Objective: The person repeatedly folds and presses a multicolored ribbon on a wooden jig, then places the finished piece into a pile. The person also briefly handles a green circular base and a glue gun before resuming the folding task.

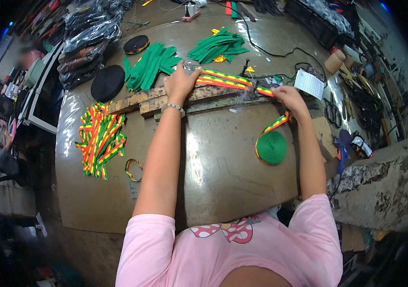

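Red, yellow and green patterned ribbon (228, 79) is stretched in doubled lengths along stacked wooden bars (151, 102). My left hand (180, 86), a beaded bracelet (174, 108) on its wrist, is closed on the ribbon's left end. At the right, my right hand (290, 99) pinches the same ribbon between thumb and fingers. From below it the ribbon runs down to a coiled roll (271, 148) lying flat on the table. A small dark upright fitting (246, 67) stands by the bars, just left of my right hand.
Cut patterned strips (101, 141) and a ribbon loop (133, 170) lie at the left. Green strips (150, 67) and another green bundle (217, 46) lie beyond the bars, near black rolls (107, 83). A cable (280, 55), scissors (332, 113) and paper (308, 84) are at the right.
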{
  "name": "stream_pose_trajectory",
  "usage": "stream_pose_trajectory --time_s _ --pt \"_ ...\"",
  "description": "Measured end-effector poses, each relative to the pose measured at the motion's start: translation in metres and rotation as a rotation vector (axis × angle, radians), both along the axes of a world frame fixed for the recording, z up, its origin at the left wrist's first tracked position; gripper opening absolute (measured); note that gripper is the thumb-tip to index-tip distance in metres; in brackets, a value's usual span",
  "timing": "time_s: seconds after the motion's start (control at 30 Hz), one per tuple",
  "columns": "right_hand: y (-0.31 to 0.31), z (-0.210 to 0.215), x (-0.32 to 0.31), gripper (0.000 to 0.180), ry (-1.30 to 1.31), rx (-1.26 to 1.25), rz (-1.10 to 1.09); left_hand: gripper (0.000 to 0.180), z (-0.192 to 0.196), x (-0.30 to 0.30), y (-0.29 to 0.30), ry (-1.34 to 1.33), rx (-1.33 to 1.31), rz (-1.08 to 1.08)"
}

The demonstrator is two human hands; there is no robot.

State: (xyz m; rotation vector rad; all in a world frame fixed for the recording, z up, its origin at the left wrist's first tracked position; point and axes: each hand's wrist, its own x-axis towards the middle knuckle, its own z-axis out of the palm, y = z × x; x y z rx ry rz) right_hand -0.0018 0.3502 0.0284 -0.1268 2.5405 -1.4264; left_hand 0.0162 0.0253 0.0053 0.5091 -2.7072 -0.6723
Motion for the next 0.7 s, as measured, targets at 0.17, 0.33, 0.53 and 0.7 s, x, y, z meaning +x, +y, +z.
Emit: stream_pose_trajectory --time_s 0.17,0.33,0.53,0.7 --pt "-0.045 0.061 0.018 0.026 0.347 -0.206 0.155 0.067 0.000 0.009 -0.006 0.106 0.205 -0.119" --pt "-0.151 0.043 -0.008 0.031 0.446 -0.308 0.341 0.063 -0.002 0.010 -0.010 0.139 0.260 -0.161" --pt "-0.182 -0.012 -0.049 0.023 0.194 0.033 0.139 0.064 0.000 0.007 -0.007 0.123 0.238 -0.122" --pt "-0.178 -0.013 -0.057 0.020 0.099 -0.020 0.248 0.070 0.003 0.005 0.000 0.100 0.091 -0.063"
